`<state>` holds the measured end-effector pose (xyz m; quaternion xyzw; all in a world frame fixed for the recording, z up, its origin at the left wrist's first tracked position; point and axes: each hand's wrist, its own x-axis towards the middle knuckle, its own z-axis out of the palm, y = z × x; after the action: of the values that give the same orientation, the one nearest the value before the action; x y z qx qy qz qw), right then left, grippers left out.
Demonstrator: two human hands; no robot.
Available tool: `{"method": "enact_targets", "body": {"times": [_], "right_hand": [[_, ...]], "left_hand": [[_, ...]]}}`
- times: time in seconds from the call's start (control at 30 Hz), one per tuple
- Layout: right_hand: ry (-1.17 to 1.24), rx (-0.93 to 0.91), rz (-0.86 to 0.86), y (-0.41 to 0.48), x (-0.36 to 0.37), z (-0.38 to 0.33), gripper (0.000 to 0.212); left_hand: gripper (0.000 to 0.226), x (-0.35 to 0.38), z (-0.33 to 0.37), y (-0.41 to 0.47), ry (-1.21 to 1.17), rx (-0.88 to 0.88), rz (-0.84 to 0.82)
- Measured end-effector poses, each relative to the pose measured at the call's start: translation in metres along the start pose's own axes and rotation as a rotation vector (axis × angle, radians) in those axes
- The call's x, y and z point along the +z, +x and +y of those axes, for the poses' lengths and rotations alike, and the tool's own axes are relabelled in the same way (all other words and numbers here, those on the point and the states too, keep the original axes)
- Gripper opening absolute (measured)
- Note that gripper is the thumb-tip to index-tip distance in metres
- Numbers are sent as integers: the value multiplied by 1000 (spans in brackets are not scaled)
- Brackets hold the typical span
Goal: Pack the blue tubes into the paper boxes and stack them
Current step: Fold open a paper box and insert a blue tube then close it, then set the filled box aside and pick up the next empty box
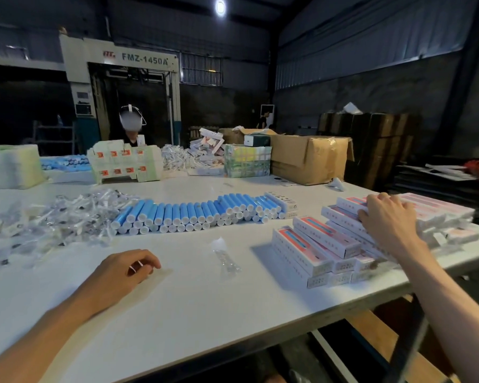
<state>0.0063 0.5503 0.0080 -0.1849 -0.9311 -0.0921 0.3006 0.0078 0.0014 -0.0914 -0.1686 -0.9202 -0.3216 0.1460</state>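
A white table (pixel 205 313) bears blue tubes (pixel 191 214), stacked paper boxes (pixel 315 244) and clear packets (pixel 67 217).

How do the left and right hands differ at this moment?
The left hand lies on the table, fingers loosely curled; the right hand rests on the stacked paper boxes, fingers spread. The left is nearer the camera, the right reaches farther out. Both are palm down.
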Motion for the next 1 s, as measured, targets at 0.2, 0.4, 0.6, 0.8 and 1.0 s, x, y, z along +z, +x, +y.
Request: {"method": "enact_targets", "body": {"times": [0.2,0.4,0.6,0.8,1.0], "right_hand": [[17,-15,34,0,-6,-11,30],[568,-194,117,-3,-31,-114,17],[1270,-445,-149,-46,-50,-270,13],[1692,-385,-499,-103,-48,-404,15],[1776,-265,-666,-135,-11,-462,13]], "left_hand": [[22,0,5,-1,16,-30,-27],[25,-1,5,-1,5,-52,-3],[16,-5,1,5,24,-105,99],[14,-14,-12,11,190,-312,359],[18,-49,-40,9,269,-581,350]]}}
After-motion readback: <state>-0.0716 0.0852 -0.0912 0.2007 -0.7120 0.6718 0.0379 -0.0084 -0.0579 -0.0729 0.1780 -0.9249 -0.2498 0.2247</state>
